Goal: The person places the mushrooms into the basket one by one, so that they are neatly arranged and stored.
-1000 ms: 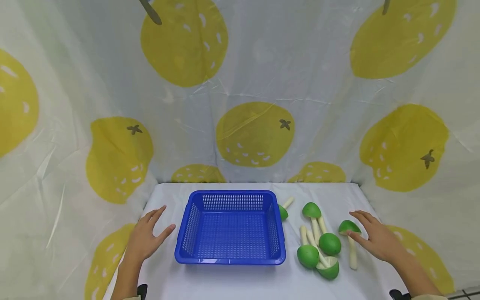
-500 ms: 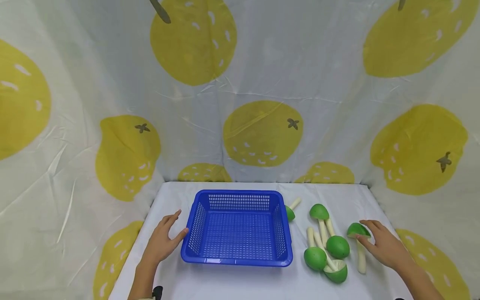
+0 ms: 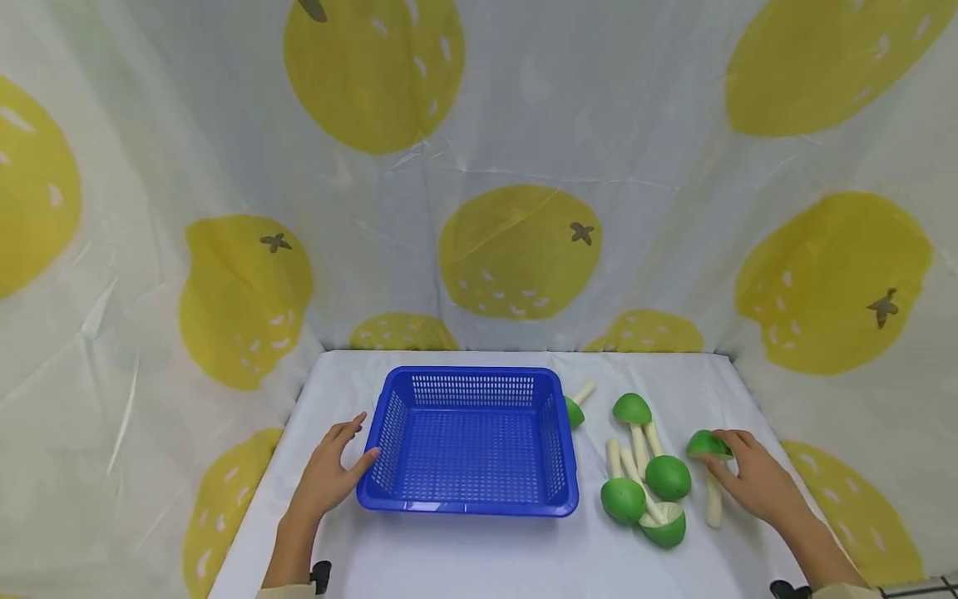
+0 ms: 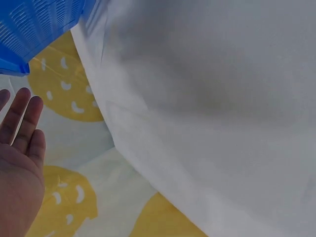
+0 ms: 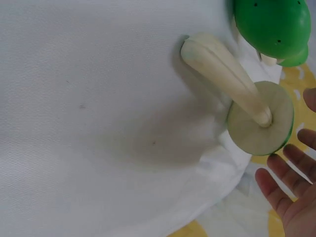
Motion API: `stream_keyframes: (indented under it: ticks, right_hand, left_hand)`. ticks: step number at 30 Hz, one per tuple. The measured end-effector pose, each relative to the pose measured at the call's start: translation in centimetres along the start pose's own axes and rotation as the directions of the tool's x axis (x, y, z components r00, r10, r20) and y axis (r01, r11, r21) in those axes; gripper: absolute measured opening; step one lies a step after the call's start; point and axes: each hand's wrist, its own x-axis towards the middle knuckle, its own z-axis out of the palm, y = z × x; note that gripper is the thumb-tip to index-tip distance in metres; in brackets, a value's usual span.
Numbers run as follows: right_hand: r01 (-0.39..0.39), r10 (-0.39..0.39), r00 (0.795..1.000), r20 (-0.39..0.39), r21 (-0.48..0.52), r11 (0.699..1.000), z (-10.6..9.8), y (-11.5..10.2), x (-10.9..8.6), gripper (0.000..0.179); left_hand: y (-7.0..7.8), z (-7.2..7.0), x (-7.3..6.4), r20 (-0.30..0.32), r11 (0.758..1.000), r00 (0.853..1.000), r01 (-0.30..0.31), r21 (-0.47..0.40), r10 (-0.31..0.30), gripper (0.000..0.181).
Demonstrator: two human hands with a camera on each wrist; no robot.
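Note:
The blue plastic basket (image 3: 467,507) sits on the white-covered table, with bare mesh floor showing. Beside its left wall is my left hand (image 3: 329,470), fingers spread and thumb tip right at the rim; the left wrist view shows straight fingers below the basket's corner. At the right, a green-capped toy mushroom (image 3: 713,499) lies with its pale stem toward me. My right hand (image 3: 763,482) has thumb and fingertips on either side of its cap, partly covering it. In the right wrist view, those fingers (image 5: 281,175) are fairly straight, close to the cap's edge.
Several more green-capped mushrooms (image 3: 623,501) lie in a loose cluster between the basket and my right hand. Another mushroom (image 3: 574,412) is partly hidden behind the basket's right side. A lemon-print curtain (image 3: 516,249) surrounds the table (image 3: 449,566) at the back and sides.
My right hand has moved in to the single mushroom's cap, its fingers reaching over it. The left hand has come right, up to the basket's left rim. The head view has shifted slightly.

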Motion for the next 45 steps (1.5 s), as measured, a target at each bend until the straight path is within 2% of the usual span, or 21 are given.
stream_keyframes:
  ticks: [4, 8, 15, 22, 28, 31, 34, 38, 41, 45]
  right_hand:
    - [-0.049, 0.049, 0.999, 0.021, -0.002, 0.999, 0.1, 0.4, -0.9, 0.056]
    - [-0.092, 0.091, 0.994, 0.053, 0.012, 0.996, 0.6, 0.3, -0.9, 0.066]
    - [-0.118, 0.118, 0.993, 0.006, 0.017, 0.993, 0.6, 0.2, -0.7, 0.069]
    - [-0.144, 0.143, 0.990, 0.009, 0.049, 0.988, 0.7, 0.2, -0.7, 0.074]
    - [-0.163, 0.162, 0.987, 0.015, 0.122, 0.979, 1.6, 0.0, -1.4, 0.083]
    - [-0.172, 0.177, 0.984, -0.013, 0.159, 0.972, 2.0, -0.3, -1.8, 0.088]
    - [-0.210, 0.224, 0.973, -0.050, 0.196, 0.958, 2.3, -0.6, -2.2, 0.096]
    - [-0.303, 0.316, 0.948, -0.033, 0.206, 0.931, 2.7, -0.4, -2.8, 0.105]
    - [-0.351, 0.358, 0.934, -0.003, 0.186, 0.918, 2.7, -0.2, -3.2, 0.102]
    - [-0.386, 0.393, 0.919, -0.003, 0.188, 0.903, 2.8, -0.4, -2.9, 0.089]
  left_hand:
    - [0.3, 0.6, -0.6, 0.033, 1.000, 0.999, 0.003, -0.021, -0.002, 0.070]
    - [0.6, 0.3, -0.6, 0.008, 1.000, 1.000, 0.009, -0.027, -0.008, 0.068]
    - [1.2, 0.2, 0.1, 0.033, 0.999, 0.999, -0.014, -0.040, 0.016, 0.068]
    - [1.0, 0.9, 0.3, 0.019, 0.998, 1.000, 0.006, -0.068, -0.005, 0.066]
    - [1.0, 1.2, -0.1, 0.015, 0.995, 1.000, 0.028, -0.091, -0.027, 0.065]
    - [1.0, 1.3, 0.1, 0.005, 0.994, 1.000, 0.012, -0.111, -0.011, 0.064]
    - [0.9, 1.4, 0.2, 0.002, 0.991, 1.000, -0.002, -0.132, 0.003, 0.063]
    - [0.9, 1.4, 0.0, 0.033, 0.987, 0.999, 0.016, -0.158, -0.011, 0.062]
    - [1.0, 1.3, 0.1, 0.060, 0.988, 0.998, 0.018, -0.154, -0.009, 0.063]
    - [1.0, 0.8, 0.8, 0.046, 0.990, 0.999, -0.004, -0.144, 0.011, 0.063]
